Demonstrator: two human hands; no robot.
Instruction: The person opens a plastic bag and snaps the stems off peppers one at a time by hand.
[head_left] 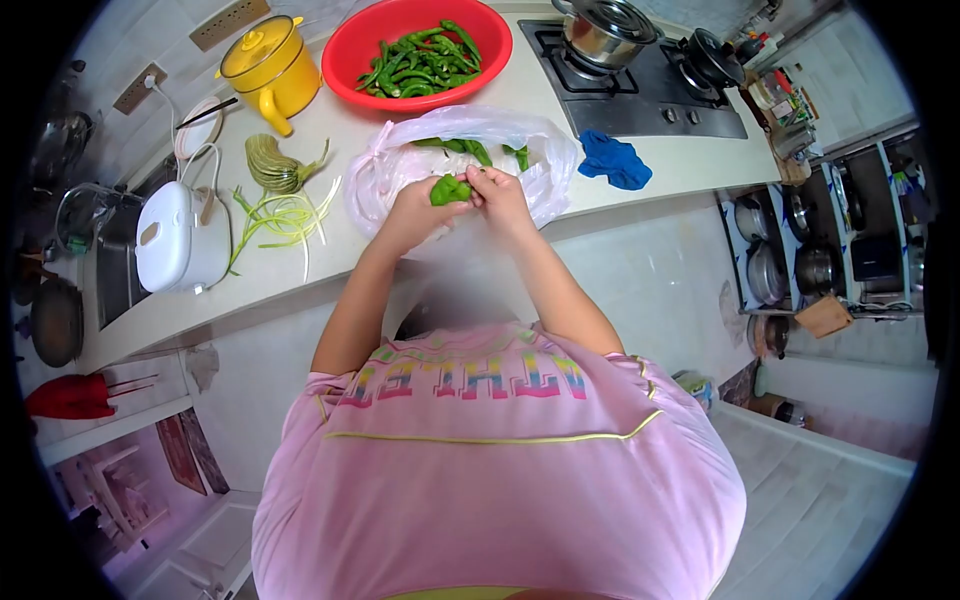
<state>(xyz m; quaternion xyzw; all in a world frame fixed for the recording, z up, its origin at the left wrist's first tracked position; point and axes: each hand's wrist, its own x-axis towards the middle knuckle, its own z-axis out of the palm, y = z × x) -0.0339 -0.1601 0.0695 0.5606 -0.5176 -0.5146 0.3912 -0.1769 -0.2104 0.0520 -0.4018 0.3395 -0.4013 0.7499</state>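
Observation:
My left hand (420, 211) is closed around a green pepper (451, 190), held above the front of the counter. The fingertips of my right hand (503, 200) are pinched together at the pepper's right end, touching it. Just behind both hands lies an open, crumpled white plastic bag (545, 150) with a few green peppers (462, 147) in it. Farther back stands a red basin (345, 55) holding many green chili peppers (420, 62).
Left of the bag are a striped squash (275, 165) and long green stems (275, 222). A white appliance (180, 240) and a yellow pot (270, 70) stand farther left. On the right are a blue cloth (614, 160) and a gas stove (640, 100) with a steel pot (608, 35).

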